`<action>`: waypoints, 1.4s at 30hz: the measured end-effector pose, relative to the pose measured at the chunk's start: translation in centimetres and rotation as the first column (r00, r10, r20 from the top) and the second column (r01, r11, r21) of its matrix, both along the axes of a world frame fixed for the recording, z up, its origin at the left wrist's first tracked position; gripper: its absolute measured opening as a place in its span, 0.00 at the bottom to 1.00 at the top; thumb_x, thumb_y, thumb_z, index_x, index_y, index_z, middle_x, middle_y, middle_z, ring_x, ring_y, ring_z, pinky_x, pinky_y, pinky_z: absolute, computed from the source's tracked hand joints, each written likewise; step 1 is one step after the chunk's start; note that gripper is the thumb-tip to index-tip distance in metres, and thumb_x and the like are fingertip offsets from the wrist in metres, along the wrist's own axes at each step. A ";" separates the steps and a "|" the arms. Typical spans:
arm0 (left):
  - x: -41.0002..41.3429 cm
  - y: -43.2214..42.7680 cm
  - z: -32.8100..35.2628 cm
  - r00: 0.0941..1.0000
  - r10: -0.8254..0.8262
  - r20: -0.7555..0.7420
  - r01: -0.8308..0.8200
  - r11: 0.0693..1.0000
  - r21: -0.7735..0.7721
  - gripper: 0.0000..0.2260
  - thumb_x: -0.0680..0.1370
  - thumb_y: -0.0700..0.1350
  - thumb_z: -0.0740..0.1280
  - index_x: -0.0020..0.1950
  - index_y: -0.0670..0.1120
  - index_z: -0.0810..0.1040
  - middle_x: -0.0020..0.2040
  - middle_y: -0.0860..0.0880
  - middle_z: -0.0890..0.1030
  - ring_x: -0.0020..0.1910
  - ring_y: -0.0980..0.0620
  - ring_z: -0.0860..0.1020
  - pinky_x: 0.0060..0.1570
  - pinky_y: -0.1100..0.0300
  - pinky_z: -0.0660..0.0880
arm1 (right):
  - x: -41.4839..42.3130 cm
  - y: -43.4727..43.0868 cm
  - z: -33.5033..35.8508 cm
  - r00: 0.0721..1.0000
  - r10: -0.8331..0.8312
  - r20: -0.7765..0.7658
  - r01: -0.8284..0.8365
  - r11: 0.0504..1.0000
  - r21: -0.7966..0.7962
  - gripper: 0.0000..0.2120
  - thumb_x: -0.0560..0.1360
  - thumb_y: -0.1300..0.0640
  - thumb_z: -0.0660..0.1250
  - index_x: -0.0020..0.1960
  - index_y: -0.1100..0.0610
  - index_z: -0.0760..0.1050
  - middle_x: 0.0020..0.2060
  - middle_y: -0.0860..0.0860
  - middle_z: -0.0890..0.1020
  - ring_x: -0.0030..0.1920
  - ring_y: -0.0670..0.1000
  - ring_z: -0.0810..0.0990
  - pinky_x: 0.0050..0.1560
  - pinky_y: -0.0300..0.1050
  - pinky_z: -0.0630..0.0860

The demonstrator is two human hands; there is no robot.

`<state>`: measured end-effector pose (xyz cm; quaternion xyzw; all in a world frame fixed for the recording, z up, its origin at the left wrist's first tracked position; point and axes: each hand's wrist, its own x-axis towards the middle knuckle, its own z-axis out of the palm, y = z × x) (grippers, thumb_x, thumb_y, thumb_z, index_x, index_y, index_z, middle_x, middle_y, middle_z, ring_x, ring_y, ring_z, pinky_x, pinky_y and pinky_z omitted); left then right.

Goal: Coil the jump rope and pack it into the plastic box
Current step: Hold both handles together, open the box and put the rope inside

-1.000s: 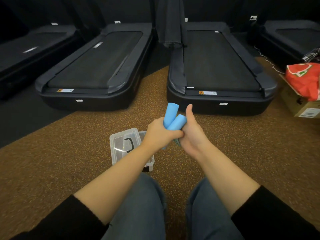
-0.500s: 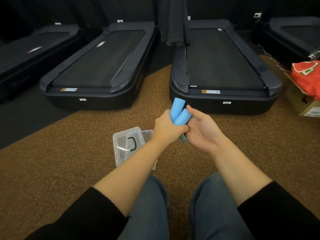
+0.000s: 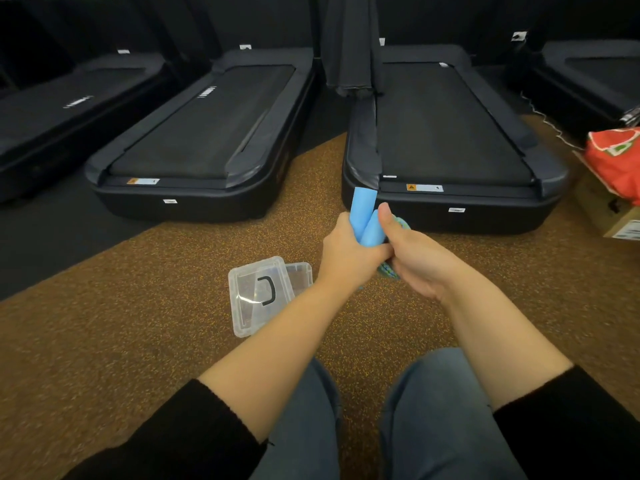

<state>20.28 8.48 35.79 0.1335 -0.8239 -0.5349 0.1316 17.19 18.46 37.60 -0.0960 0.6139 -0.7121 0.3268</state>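
Note:
My left hand grips the two light blue foam handles of the jump rope, which stick up side by side above the fist. My right hand is closed around the teal braided cord, with its thumb pressed against the handles. Bits of cord show below the fists and behind the right thumb; the rest is hidden in my hands. The clear plastic box sits on the floor left of my hands, partly behind my left forearm. Its clear lid, with a black handle, lies over the box's left side.
I sit on a speckled brown floor with my jeans-clad knees below my arms. Two black treadmills lie ahead, with more at both sides. A cardboard box under a red bag stands at the right.
My right hand has closed from loosely spread fingers into a fist on the cord, thumb now up against the handles. Both hands stay together above the floor.

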 end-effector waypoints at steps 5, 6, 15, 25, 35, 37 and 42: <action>-0.5 -0.5 0.1 0.994 -0.056 -0.090 0.047 0.994 -0.103 0.18 0.67 0.49 0.70 0.52 0.46 0.68 0.50 0.48 0.69 0.48 0.52 0.71 0.39 0.64 0.68 | 0.4 -0.4 0.0 0.997 -0.029 -0.067 0.022 0.995 -0.093 0.10 0.78 0.52 0.61 0.56 0.55 0.75 0.48 0.50 0.84 0.50 0.45 0.82 0.51 0.38 0.78; -0.6 -0.4 0.1 0.993 -0.056 -0.105 0.043 0.991 -0.124 0.18 0.67 0.50 0.68 0.53 0.46 0.69 0.51 0.48 0.68 0.50 0.52 0.69 0.41 0.65 0.68 | 0.4 -0.5 0.0 0.995 -0.033 -0.093 0.025 0.996 -0.083 0.09 0.77 0.56 0.64 0.56 0.55 0.75 0.48 0.50 0.83 0.49 0.45 0.82 0.47 0.37 0.78; 0.2 -0.5 -0.3 0.953 -0.302 0.013 0.283 0.908 0.309 0.46 0.54 0.47 0.73 0.69 0.51 0.58 0.64 0.43 0.68 0.62 0.46 0.74 0.58 0.49 0.76 | 0.4 -0.1 -0.5 0.989 -0.135 0.052 0.141 0.978 -0.152 0.10 0.74 0.62 0.68 0.55 0.59 0.76 0.44 0.54 0.83 0.44 0.49 0.84 0.45 0.45 0.81; 1.6 -3.6 0.4 0.785 -0.614 -0.081 0.491 0.537 0.686 0.39 0.52 0.54 0.82 0.59 0.48 0.72 0.48 0.51 0.83 0.47 0.53 0.82 0.44 0.57 0.80 | 0.7 0.5 -0.7 0.985 0.085 0.151 -0.047 0.970 -0.238 0.15 0.66 0.58 0.69 0.51 0.62 0.80 0.47 0.58 0.83 0.48 0.53 0.82 0.55 0.50 0.78; 2.1 -3.0 0.7 0.798 -0.602 -0.032 0.498 0.627 0.599 0.18 0.66 0.40 0.70 0.54 0.51 0.75 0.46 0.52 0.81 0.48 0.53 0.81 0.51 0.54 0.78 | 1.1 0.7 -0.9 0.960 0.207 0.191 -0.132 0.929 -0.345 0.21 0.50 0.58 0.82 0.43 0.60 0.85 0.43 0.55 0.85 0.44 0.50 0.85 0.43 0.43 0.81; 2.0 -2.9 0.6 0.799 -0.600 -0.039 0.509 0.640 0.576 0.16 0.67 0.40 0.70 0.53 0.51 0.76 0.46 0.52 0.82 0.47 0.54 0.81 0.51 0.55 0.78 | 1.0 1.0 -1.0 0.959 0.215 0.185 -0.144 0.931 -0.336 0.24 0.47 0.55 0.83 0.42 0.60 0.85 0.42 0.55 0.86 0.44 0.50 0.85 0.43 0.43 0.81; 2.1 -2.6 0.6 0.790 -0.612 -0.024 0.522 0.652 0.550 0.15 0.67 0.39 0.71 0.51 0.51 0.77 0.43 0.54 0.83 0.46 0.54 0.82 0.51 0.55 0.78 | 0.8 1.4 -0.8 0.965 0.237 0.117 -0.198 0.942 -0.271 0.26 0.46 0.53 0.83 0.43 0.57 0.85 0.42 0.53 0.86 0.43 0.49 0.85 0.43 0.44 0.81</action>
